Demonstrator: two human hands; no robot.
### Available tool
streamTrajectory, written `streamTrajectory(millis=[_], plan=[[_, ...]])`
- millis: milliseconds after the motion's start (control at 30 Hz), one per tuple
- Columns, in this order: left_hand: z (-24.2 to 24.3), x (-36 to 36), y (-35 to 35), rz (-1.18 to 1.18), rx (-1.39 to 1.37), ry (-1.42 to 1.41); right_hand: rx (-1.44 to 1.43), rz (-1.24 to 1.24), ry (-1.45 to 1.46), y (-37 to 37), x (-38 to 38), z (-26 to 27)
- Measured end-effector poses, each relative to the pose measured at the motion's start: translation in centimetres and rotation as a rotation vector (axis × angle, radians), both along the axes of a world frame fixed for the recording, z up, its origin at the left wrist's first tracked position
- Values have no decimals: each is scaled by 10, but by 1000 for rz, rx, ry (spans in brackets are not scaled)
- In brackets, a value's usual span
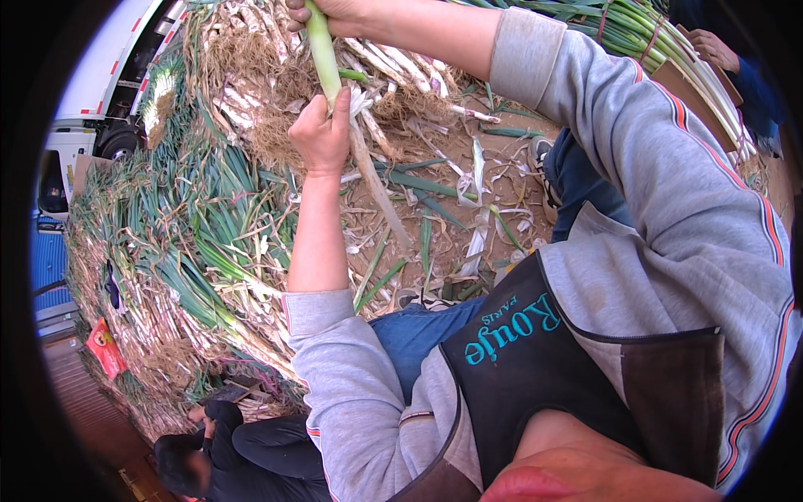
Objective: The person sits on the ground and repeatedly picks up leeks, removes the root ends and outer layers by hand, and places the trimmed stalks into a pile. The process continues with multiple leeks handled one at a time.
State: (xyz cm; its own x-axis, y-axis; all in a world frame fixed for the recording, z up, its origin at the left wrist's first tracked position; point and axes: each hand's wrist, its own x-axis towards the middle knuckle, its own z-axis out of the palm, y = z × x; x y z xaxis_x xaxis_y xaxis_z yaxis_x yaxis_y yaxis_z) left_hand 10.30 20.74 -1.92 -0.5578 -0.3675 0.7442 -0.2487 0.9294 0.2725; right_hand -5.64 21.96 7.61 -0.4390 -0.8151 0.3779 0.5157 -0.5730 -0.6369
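A large green onion stalk [323, 56], pale green and bare, is held between my two hands at the top of the view. My right hand [332, 16] grips its upper part; the fingers are partly cut off by the frame edge. Below it my left hand [320, 135] is closed, thumb up, where the stalk meets a loose papery outer skin [379, 182]. This long, brownish strip dangles from the left hand towards the ground. Whether that hand also grips the stalk itself cannot be seen. Behind both hands lies a pile of unpeeled green onions [251, 106] with dirty roots.
Green onions [207, 251] are heaped along the left. Leaf scraps and peelings [477, 207] litter the soil. Tied, cleaned green onions [671, 56] lie at upper right, near another person's hand [715, 50]. Another person [251, 458] sits at lower left; a truck [94, 69] stands beyond.
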Motion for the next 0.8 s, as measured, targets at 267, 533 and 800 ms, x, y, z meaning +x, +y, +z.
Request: streamTrajectory(millis=[267, 533, 800], plan=[[-6, 2, -2, -128, -44, 95, 54, -15, -86, -5, -16, -6], [-4, 5, -5, -338, 600, 263, -34, 78, -181, -7, -32, -4], [9, 8, 4, -114, -26, -95, 34, 82, -118, 0, -19, -9]])
